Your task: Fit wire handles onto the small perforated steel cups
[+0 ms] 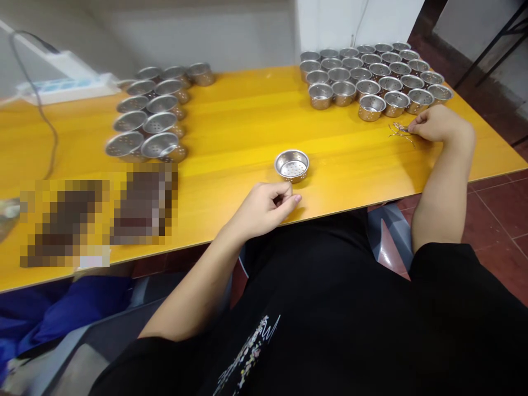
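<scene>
A single perforated metal cup (292, 166) stands upright on the yellow table, in front of me. Just on the near side of it is my left hand (270, 208), its fingers curled together; whether anything is inside them is hidden. My right hand (429, 125) is at the right, fingertips pinched on thin metal wires (399, 131) that lie on the table. Behind the right hand, rows of similar metal cups (372, 107) fill the back right of the table. Another group of metal cups (160, 146) stands at the left, slightly blurred.
Two pixelated dark objects (142, 206) lie at the table's front left. A white power strip (68, 89) with a dark cable sits at the back left. The yellow table (243, 115) meets a wall behind. At the far left edge, something blurred shows, too unclear to name.
</scene>
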Motion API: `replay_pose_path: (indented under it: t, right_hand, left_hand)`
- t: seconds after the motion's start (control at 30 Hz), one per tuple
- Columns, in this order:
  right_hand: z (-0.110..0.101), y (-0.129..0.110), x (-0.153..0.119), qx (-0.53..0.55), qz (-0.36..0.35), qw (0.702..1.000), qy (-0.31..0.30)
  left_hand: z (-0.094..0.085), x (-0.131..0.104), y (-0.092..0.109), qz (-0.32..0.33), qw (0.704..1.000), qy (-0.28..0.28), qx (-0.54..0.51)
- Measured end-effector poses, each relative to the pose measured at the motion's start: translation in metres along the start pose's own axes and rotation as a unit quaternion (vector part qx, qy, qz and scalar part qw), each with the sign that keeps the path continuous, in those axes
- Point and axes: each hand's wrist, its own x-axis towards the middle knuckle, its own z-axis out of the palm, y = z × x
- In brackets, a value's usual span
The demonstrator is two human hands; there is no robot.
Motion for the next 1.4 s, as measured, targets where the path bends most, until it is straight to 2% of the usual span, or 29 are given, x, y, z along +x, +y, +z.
replay_pose_path:
  t: [0.1,0.23,0.4,0.5,0.57,0.73,0.93,1.03,1.1,1.23,1.4]
  right_hand:
    - [0.001,0.001,0.010,0.024,-0.026,0.999,0.019]
    - [0.001,-0.007,0.009,0.059,-0.074,0.994,0.056]
    - [-0.001,-0.019,0.000,0.036,-0.075,0.995,0.052]
    - [-0.001,-0.024,-0.004,0.057,-0.080,0.994,0.049]
    - [-0.002,-0.030,-0.008,0.064,-0.094,0.993,0.031]
    - [-0.008,-0.059,-0.025,0.001,-0.154,0.985,-0.076]
    - [-0.011,-0.093,-0.050,0.016,-0.203,0.978,-0.051]
    - [-0.013,-0.102,-0.061,0.045,-0.253,0.964,-0.067]
    - [-0.018,-0.102,-0.070,0.051,-0.265,0.960,-0.074]
    - [-0.036,-0.082,-0.078,0.040,-0.204,0.978,-0.033]
    - [-0.039,-0.036,-0.053,-0.004,-0.088,0.996,0.026]
  left_hand:
    - [0.000,0.000,0.000,-0.002,1.000,0.002,0.002]
    - [0.000,0.000,0.002,-0.003,1.000,-0.003,-0.004]
    - [-0.001,0.000,0.005,-0.007,1.000,0.001,-0.005]
    - [-0.001,0.001,0.006,-0.012,1.000,0.002,-0.008]
    - [-0.001,0.000,0.007,-0.015,1.000,0.000,-0.008]
    - [-0.001,0.000,0.008,-0.019,1.000,0.003,-0.009]
    - [0.000,0.000,0.007,-0.017,1.000,0.003,-0.012]
    - [0.000,0.000,0.007,-0.020,1.000,0.004,-0.012]
    - [0.000,-0.001,0.008,-0.022,1.000,0.005,-0.014]
    - [0.000,-0.001,0.007,-0.011,1.000,0.006,-0.014]
    - [-0.002,-0.001,0.001,-0.013,1.000,0.006,-0.020]
